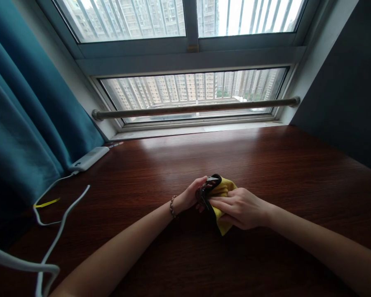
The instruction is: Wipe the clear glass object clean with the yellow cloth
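Yellow cloth [221, 194] pinched by right fingers [218, 203] against dark object [205, 190].

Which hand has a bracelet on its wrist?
The left hand, which grips the dark object, has a beaded bracelet. The right hand, pressing the yellow cloth, has a bare wrist.

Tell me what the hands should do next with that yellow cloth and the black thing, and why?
Probably rub on a little further along. The left hand grips the small black object, perhaps glasses, though it is too hidden to tell, and the right hand presses the soft yellow cloth around it above the dark wooden table. Only one part is wrapped, so sliding the cloth seems sensible.
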`<state>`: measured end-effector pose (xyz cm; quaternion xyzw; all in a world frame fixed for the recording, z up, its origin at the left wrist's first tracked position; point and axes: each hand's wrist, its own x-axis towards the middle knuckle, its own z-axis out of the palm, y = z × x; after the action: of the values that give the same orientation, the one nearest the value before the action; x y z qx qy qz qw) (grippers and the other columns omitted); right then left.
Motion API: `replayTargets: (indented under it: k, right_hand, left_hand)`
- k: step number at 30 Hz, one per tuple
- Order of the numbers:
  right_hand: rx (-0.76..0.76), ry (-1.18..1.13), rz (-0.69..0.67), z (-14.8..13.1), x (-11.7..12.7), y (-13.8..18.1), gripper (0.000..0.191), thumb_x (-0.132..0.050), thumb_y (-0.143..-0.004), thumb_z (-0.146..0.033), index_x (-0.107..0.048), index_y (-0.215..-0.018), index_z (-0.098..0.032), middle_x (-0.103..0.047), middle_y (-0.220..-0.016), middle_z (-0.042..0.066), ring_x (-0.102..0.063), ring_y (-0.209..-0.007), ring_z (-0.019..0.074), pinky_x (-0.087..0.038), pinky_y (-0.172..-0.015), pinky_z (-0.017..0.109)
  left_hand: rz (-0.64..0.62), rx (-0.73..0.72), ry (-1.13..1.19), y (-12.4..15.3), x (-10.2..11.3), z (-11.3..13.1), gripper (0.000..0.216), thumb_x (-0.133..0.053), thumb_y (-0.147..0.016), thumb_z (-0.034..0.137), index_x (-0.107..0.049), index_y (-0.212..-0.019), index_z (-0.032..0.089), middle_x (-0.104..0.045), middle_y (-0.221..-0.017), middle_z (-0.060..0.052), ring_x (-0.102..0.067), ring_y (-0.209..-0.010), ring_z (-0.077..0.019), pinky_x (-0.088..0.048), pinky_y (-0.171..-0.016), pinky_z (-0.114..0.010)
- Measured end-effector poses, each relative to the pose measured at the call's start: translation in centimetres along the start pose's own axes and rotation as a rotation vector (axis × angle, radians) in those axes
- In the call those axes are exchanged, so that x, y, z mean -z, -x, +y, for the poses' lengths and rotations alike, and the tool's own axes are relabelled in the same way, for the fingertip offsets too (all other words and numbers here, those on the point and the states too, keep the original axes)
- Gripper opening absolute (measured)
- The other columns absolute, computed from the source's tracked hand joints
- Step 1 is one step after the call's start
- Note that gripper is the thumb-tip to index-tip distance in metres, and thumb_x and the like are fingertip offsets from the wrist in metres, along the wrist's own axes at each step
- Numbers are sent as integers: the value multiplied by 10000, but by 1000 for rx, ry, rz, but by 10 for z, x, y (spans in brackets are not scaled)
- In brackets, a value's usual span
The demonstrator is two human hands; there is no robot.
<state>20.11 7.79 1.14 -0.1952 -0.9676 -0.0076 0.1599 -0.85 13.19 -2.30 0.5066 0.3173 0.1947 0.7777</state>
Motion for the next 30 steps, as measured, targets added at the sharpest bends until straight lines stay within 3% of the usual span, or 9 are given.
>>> replayTargets:
  k: [5, 10, 12, 14, 18, 22, 25, 28, 30]
  right_hand:
    - [-103, 92, 139, -7, -7, 2, 401, -412, -942, -400, -487, -1202, -103, -583, -1156, 37, -578, -754, 180, -441, -622, 344]
    - [-255, 229, 128, -10, -12, -1, 538, -377, -951, -436, -401, -1342, -68, -509, -1264, 76, -553, -899, 254, -459, -660, 399]
    - [-282, 197, 96, -11, -8, -4, 506, -364, -957, -411, -426, -1317, -61, -531, -1214, 90, -551, -916, 259, -470, -672, 401]
    - [-283, 103, 100, -11, -4, -6, 428, -372, -956, -355, -487, -1235, -51, -549, -1150, 109, -557, -922, 251, -476, -691, 383]
    - [-311, -373, 328, -9, -6, -5, 224, -439, -932, -261, -569, -955, -79, -581, -927, 85, -558, -822, 184, -453, -692, 288]
    - [-721, -1041, 782, -2, -22, -2, 274, -480, -935, -388, -560, -951, -126, -557, -796, 41, -509, -682, 127, -420, -585, 227]
    - [-904, -1429, 1057, 5, -31, -4, 339, -544, -886, -464, -535, -1031, -158, -582, -900, 54, -555, -732, 147, -449, -586, 231]
    - [-921, -1708, 897, 5, -35, -8, 413, -589, -840, -504, -539, -1059, -158, -597, -954, 80, -587, -748, 174, -467, -544, 236]
    - [-821, -1809, 757, 2, -37, -10, 422, -611, -831, -481, -539, -1109, -171, -605, -987, 86, -602, -805, 190, -498, -608, 260]
  left_hand:
    - [17, 13, 126, -5, 4, -2, 650, -413, -742, 707, -615, -929, 119, -540, -415, 1, -452, -276, -123, -305, -250, -194]
    - [-33, 7, 67, -8, 5, -3, 755, -373, -680, 804, -543, -478, 96, -485, -351, -57, -444, -272, -117, -280, -245, -185]
    - [-10, -25, 101, -8, 3, -3, 728, -402, -688, 785, -584, -563, 91, -500, -361, -48, -447, -275, -121, -291, -250, -185]
    - [18, -101, 169, -7, 0, -1, 650, -438, -732, 725, -629, -783, 105, -533, -408, -20, -461, -293, -124, -323, -269, -185]
    - [34, -261, 258, -2, -7, 3, 541, -470, -809, 612, -568, -1049, 138, -620, -608, -19, -523, -375, -116, -410, -339, -193]
    - [40, -374, 291, 2, -12, 8, 447, -552, -826, 497, -463, -1113, 167, -660, -953, -91, -672, -727, -222, -562, -621, -341]
    - [134, -484, 329, 3, -15, 10, 461, -694, -746, 378, -409, -1045, 172, -620, -1101, -130, -637, -962, -268, -519, -822, -414]
    - [270, -549, 274, 2, -17, 8, 509, -706, -725, 429, -391, -1016, 157, -614, -1083, -150, -622, -975, -244, -489, -856, -372]
    - [334, -577, 170, 0, -17, 4, 559, -720, -699, 465, -373, -1017, 162, -600, -1079, -136, -613, -968, -226, -483, -844, -348]
